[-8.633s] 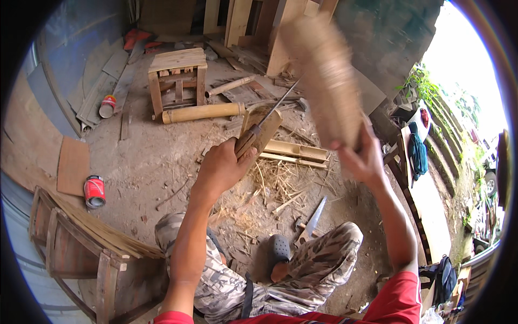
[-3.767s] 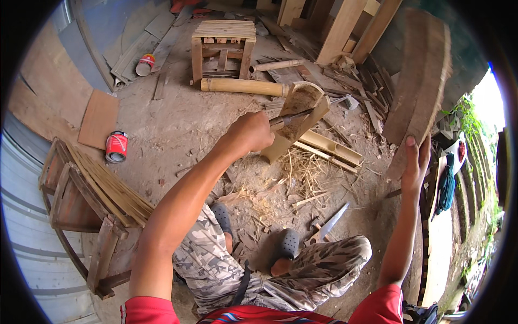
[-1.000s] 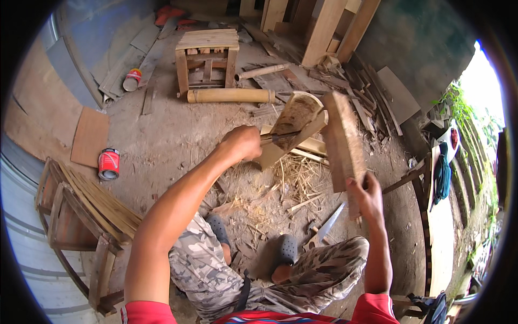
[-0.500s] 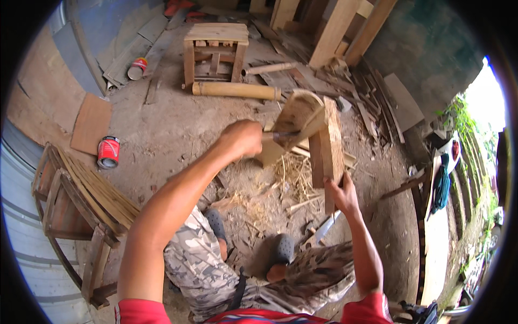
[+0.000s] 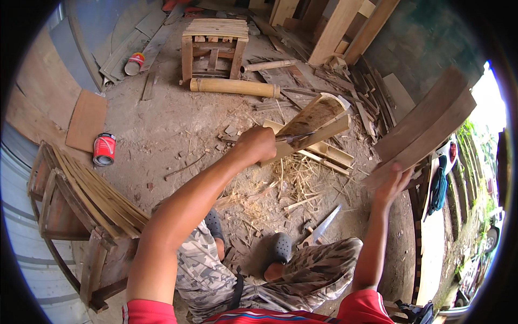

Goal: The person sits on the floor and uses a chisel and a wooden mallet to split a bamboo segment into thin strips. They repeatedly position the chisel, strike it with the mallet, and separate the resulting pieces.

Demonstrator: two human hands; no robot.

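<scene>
My left hand [image 5: 256, 144] is closed around the hidden handle of a knife. Its dark blade [image 5: 295, 136] sits in the near part of a split bamboo piece [image 5: 310, 119], which tilts up and away to the right with its hollow side showing. Off to the right, my right hand [image 5: 393, 183] grips the lower end of a thick wooden block [image 5: 426, 127]. The block is raised, smeared by motion and apart from the bamboo. Another split bamboo length [image 5: 334, 154] lies beneath the first, beside a heap of shavings [image 5: 299, 175].
A handsaw [image 5: 327, 222] lies on the ground by my feet. At left stand a slatted bamboo-and-wood frame [image 5: 89, 205] and a red can [image 5: 104, 149]. Farther off are a slatted stool [image 5: 214, 48] and a bamboo pole [image 5: 234, 87]. Scrap boards [image 5: 372, 102] line the right wall.
My right hand has swung the wooden block up and right, away from the bamboo and blade. My left hand has shifted slightly right, and the bamboo piece now tilts lower to the right.
</scene>
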